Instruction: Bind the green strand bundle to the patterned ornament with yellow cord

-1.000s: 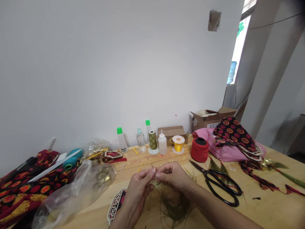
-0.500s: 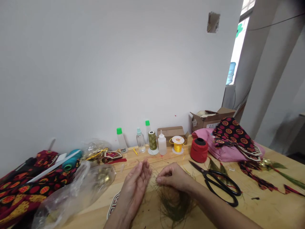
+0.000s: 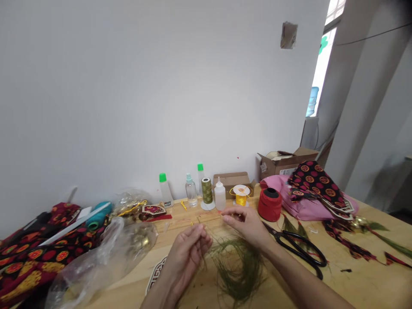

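Observation:
My left hand (image 3: 189,253) hovers over the wooden table (image 3: 354,274), fingers curled in a pinch on thin olive-green thread at the edge of a loose bundle of green thread (image 3: 238,268). My right hand (image 3: 246,223) has reached forward past the bundle, fingertips pinched together on a fine strand I can barely see. It is near the white squeeze bottle (image 3: 219,195) and the yellow cord spool (image 3: 241,194). An olive thread spool (image 3: 206,191) stands beside them.
Black scissors (image 3: 299,251) lie right of my right hand. A red thread spool (image 3: 269,204), cardboard boxes (image 3: 283,161), pink and patterned cloth (image 3: 313,189) sit at the right. Green-capped bottles (image 3: 165,189), a plastic bag (image 3: 106,257) and patterned fabric (image 3: 32,253) lie at the left.
My hands were pinched together, then parted. My right hand has moved forward toward the bottles, away from the bundle. My left hand's fingers have curled closed again.

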Action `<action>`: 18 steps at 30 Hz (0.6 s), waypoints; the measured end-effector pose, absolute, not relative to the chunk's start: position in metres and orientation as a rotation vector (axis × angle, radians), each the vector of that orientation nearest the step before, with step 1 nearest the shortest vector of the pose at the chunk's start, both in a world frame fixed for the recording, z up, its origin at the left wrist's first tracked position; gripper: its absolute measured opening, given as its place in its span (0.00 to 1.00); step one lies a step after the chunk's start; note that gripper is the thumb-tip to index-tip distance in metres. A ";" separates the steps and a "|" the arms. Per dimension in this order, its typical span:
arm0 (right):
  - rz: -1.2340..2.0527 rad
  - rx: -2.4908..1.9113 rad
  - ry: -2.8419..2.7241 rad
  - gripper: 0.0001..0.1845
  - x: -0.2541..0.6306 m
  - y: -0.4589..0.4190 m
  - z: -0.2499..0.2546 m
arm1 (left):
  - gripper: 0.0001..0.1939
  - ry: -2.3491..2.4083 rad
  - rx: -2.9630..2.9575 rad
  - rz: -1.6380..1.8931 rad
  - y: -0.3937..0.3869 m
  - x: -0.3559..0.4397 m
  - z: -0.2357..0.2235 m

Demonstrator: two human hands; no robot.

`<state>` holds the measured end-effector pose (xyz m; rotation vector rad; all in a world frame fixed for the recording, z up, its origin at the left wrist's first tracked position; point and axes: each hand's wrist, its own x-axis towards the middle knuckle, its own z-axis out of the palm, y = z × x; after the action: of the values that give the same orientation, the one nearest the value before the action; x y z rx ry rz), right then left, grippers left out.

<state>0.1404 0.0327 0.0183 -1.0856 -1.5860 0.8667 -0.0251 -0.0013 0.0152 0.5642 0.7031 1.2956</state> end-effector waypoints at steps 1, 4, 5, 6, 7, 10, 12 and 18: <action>0.876 -1.035 -1.609 0.10 0.139 0.030 0.021 | 0.02 0.719 0.608 1.260 -0.002 -0.023 0.014; 0.986 -0.917 -1.658 0.10 0.132 0.023 0.024 | 0.02 0.737 0.688 1.181 -0.003 -0.020 0.011; 1.032 -0.903 -1.662 0.10 0.129 0.022 0.022 | 0.02 0.733 0.709 1.162 -0.003 -0.020 0.010; 1.084 -0.895 -1.655 0.11 0.126 0.020 0.021 | 0.03 0.728 0.727 1.145 -0.004 -0.020 0.009; 1.140 -0.885 -1.640 0.11 0.124 0.020 0.019 | 0.03 0.727 0.740 1.131 -0.004 -0.019 0.009; 1.306 -0.840 -1.532 0.13 0.121 0.019 0.014 | 0.02 0.743 0.742 1.105 -0.004 -0.018 0.008; 1.366 -0.822 -1.465 0.13 0.121 0.019 0.014 | 0.02 0.745 0.742 1.083 -0.005 -0.018 0.008; 1.428 -0.800 -1.415 0.11 0.123 0.017 0.022 | 0.04 0.765 0.750 1.049 -0.006 -0.017 0.008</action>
<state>0.1227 0.0166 0.0216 -0.7996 -1.4152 1.4281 -0.0173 -0.0062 0.0078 0.7501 0.7646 1.0488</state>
